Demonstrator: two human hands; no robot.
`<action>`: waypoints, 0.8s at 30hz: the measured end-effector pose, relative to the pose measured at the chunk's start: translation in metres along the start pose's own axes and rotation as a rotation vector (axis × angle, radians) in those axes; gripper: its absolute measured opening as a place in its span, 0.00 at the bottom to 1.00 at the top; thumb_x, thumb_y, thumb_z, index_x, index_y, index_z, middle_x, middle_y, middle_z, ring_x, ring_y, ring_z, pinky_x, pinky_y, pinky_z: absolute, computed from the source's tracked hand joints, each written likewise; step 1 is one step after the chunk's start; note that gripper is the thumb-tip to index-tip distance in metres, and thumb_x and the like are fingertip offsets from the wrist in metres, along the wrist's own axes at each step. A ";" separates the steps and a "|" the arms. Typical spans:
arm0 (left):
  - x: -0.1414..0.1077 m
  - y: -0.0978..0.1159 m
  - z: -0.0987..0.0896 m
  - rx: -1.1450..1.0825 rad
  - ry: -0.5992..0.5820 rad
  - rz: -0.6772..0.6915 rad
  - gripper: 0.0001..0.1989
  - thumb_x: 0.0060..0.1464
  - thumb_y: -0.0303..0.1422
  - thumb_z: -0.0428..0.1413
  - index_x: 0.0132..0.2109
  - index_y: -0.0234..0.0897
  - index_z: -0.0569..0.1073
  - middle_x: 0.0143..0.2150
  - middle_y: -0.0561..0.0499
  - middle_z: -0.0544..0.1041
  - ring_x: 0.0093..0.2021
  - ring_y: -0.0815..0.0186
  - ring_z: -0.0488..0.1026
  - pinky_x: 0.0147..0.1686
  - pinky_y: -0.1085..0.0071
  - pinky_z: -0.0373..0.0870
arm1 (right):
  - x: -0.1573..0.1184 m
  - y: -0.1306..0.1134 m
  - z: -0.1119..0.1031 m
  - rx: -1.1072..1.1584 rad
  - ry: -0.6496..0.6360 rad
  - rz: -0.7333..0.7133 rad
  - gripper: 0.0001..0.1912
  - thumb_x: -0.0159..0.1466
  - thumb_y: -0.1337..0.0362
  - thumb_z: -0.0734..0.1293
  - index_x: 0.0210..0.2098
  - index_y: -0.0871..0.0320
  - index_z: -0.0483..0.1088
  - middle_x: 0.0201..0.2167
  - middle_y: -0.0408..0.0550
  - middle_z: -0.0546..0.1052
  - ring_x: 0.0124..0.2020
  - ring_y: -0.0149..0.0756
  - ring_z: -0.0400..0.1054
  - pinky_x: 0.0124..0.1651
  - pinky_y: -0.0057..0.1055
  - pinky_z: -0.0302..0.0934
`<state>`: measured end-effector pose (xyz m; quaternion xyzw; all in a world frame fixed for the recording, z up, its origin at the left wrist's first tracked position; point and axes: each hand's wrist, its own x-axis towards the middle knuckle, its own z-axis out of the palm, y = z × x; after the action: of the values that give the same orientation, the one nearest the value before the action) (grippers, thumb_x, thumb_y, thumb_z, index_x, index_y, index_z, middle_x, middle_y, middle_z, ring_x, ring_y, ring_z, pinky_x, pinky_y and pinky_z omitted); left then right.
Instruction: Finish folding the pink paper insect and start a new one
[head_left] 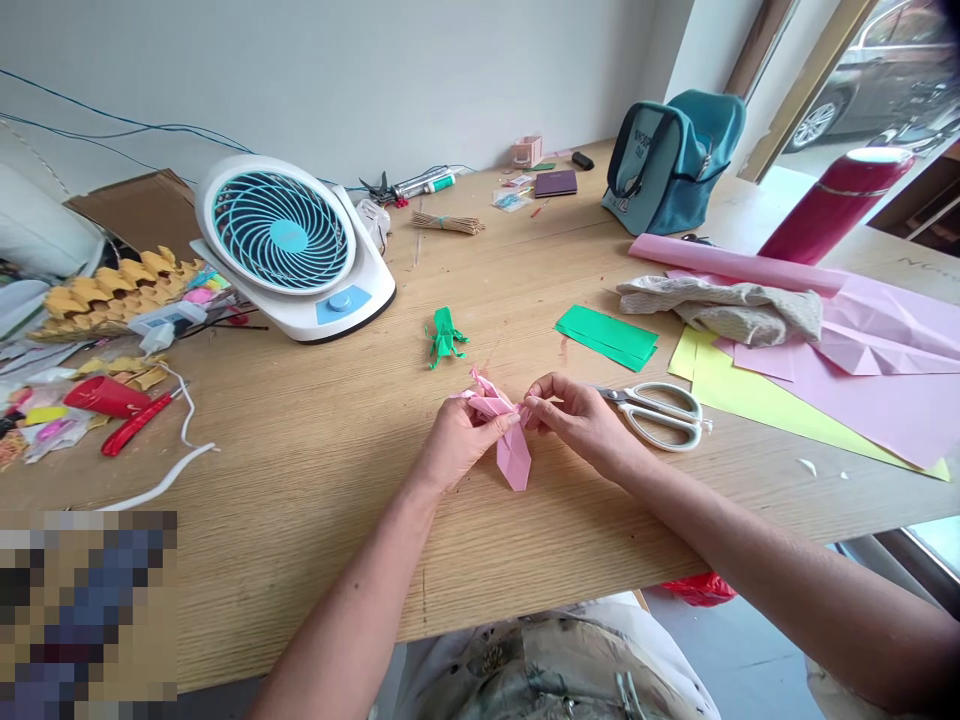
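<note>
A pink folded-paper figure (514, 462) is held just over the table, one broad flap hanging toward me and thin pointed parts sticking up. My left hand (471, 432) pinches its body between thumb and fingers. With thumb and forefinger, my right hand (571, 412) grips a narrow part on its right side; the fingers partly cover that spot. Beyond them stands a small green folded-paper figure (444, 338) with thin legs. Green paper rectangles (606, 336) lie farther right. Scissors (663, 412) with white handles rest beside my right hand.
A white fan (289, 240) stands at the back left, near a red cup (109, 393) and clutter. Pink sheets (862, 400), yellow paper (780, 400) and a grey cloth (724, 305) cover the right side. Behind are a red thermos (832, 210) and a teal bag (675, 165).
</note>
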<state>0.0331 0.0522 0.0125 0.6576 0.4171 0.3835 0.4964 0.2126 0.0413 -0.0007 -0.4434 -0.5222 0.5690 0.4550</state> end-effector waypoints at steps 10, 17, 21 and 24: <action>-0.005 0.007 0.003 -0.136 0.011 0.015 0.13 0.49 0.40 0.66 0.32 0.35 0.73 0.33 0.52 0.72 0.33 0.68 0.69 0.35 0.72 0.67 | -0.002 -0.002 0.000 0.404 -0.052 0.245 0.18 0.55 0.52 0.75 0.31 0.57 0.68 0.28 0.45 0.76 0.27 0.29 0.70 0.33 0.28 0.66; -0.006 0.007 0.002 -0.174 -0.032 0.065 0.11 0.50 0.37 0.66 0.34 0.36 0.74 0.33 0.53 0.74 0.34 0.68 0.70 0.35 0.72 0.67 | -0.004 -0.002 0.002 0.527 -0.098 0.297 0.15 0.56 0.58 0.75 0.33 0.57 0.67 0.26 0.43 0.75 0.26 0.28 0.70 0.29 0.25 0.65; -0.005 0.008 0.003 -0.198 -0.028 0.031 0.13 0.47 0.38 0.68 0.33 0.36 0.74 0.32 0.53 0.74 0.32 0.68 0.70 0.34 0.72 0.67 | -0.004 -0.002 0.002 0.531 -0.134 0.306 0.16 0.54 0.58 0.77 0.33 0.57 0.67 0.25 0.42 0.74 0.25 0.26 0.68 0.29 0.23 0.63; -0.003 0.007 0.003 -0.190 -0.008 -0.004 0.13 0.48 0.39 0.67 0.31 0.34 0.75 0.32 0.53 0.72 0.31 0.69 0.69 0.32 0.73 0.66 | -0.005 -0.004 0.002 0.526 -0.150 0.279 0.18 0.52 0.56 0.78 0.33 0.58 0.69 0.26 0.42 0.74 0.26 0.25 0.67 0.31 0.23 0.64</action>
<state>0.0361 0.0479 0.0180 0.6082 0.3785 0.4177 0.5589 0.2120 0.0365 0.0039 -0.3346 -0.3230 0.7728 0.4318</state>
